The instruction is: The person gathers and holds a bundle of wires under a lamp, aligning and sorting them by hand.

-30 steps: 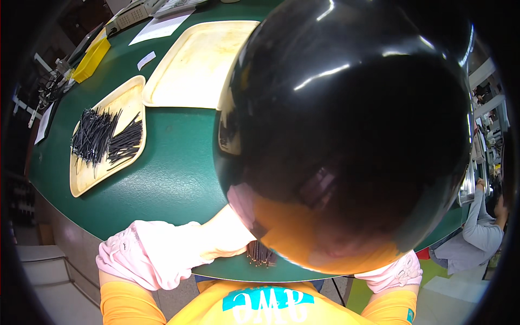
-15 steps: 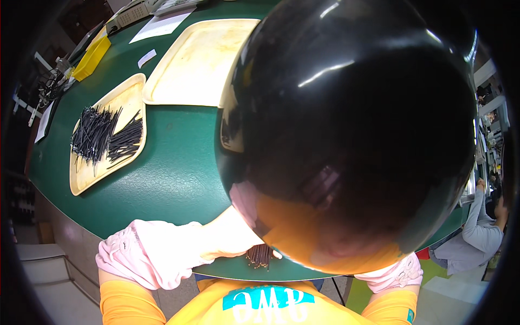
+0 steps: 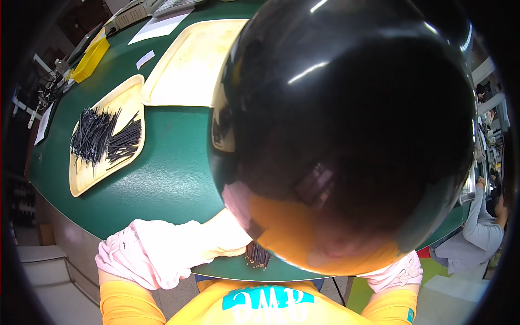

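A large, glossy black rounded object (image 3: 346, 124) fills the middle and right of the view and covers much of the work area. My left hand (image 3: 226, 234) reaches in from a pink sleeve cuff, resting low over the table's near edge; its fingers are hidden behind the black object. Right beside it lies a bundle of thin dark wire-like pieces (image 3: 258, 255) with coppery ends. I cannot see whether the hand touches them. Of my right arm only the pink cuff (image 3: 398, 272) and yellow sleeve show, the hand being covered by the black object.
At the left, a cream tray (image 3: 81, 183) holds several black wire-like pieces in piles. Behind it is a larger cream tray (image 3: 187, 65) on the green table (image 3: 162, 179). A yellow bin (image 3: 91, 59) stands far left. Another person (image 3: 476, 233) sits at the right.
The black object has shifted slightly left in the view. A fingertip that showed beside the wire-like bundle is now hidden. My left hand has hardly moved.
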`<action>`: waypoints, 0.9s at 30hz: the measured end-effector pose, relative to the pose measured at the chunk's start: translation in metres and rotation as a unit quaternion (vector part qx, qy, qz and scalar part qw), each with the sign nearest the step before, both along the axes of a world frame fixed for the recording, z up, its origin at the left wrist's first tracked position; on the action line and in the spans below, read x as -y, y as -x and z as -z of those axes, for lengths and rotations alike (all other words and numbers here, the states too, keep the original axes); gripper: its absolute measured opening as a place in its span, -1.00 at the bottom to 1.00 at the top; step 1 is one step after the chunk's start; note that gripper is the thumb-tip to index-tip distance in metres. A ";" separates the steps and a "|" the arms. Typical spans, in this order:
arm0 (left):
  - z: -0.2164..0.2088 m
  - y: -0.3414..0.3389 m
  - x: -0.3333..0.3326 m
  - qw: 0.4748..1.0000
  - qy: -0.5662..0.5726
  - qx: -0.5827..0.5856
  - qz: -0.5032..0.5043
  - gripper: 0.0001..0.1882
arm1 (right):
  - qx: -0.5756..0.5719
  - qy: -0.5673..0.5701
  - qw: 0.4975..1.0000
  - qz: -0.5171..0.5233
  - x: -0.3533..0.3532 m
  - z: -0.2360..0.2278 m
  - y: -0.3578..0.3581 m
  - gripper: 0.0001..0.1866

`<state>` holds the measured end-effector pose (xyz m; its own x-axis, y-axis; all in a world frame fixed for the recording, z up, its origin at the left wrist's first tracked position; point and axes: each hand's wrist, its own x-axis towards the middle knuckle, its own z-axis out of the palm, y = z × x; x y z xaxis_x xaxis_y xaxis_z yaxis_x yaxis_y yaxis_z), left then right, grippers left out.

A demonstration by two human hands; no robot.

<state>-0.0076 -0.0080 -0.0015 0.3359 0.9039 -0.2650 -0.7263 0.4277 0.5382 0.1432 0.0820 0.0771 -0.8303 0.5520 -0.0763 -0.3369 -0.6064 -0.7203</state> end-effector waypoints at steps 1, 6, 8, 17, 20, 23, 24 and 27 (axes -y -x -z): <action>0.000 0.001 0.000 1.000 0.001 0.001 -0.001 -0.72 | -0.003 0.000 1.000 -0.001 0.000 -0.001 0.001 -0.42; -0.002 0.000 -0.001 1.000 0.002 0.002 0.004 -0.72 | -0.010 0.003 1.000 0.012 0.000 -0.002 0.001 -0.42; -0.002 0.000 -0.001 1.000 0.002 0.000 0.007 -0.72 | -0.015 0.000 1.000 0.016 -0.002 -0.004 0.001 -0.42; -0.006 -0.004 0.002 1.000 -0.007 0.011 0.016 -0.71 | -0.005 0.005 1.000 -0.006 0.003 -0.004 0.003 -0.41; 0.003 -0.006 -0.003 0.999 -0.014 0.028 0.026 -0.71 | 0.003 0.012 1.000 -0.001 0.000 0.000 0.000 -0.41; 0.007 -0.009 0.002 1.000 -0.013 0.018 -0.002 -0.71 | -0.001 0.027 1.000 -0.011 0.001 -0.004 0.003 -0.40; 0.006 -0.010 0.003 1.000 -0.010 0.014 -0.026 -0.71 | -0.001 0.035 0.999 -0.013 0.001 -0.004 0.003 -0.40; -0.013 -0.013 0.003 0.996 0.072 -0.011 -0.048 -0.74 | -0.013 0.115 0.993 -0.009 0.004 -0.003 0.003 -0.40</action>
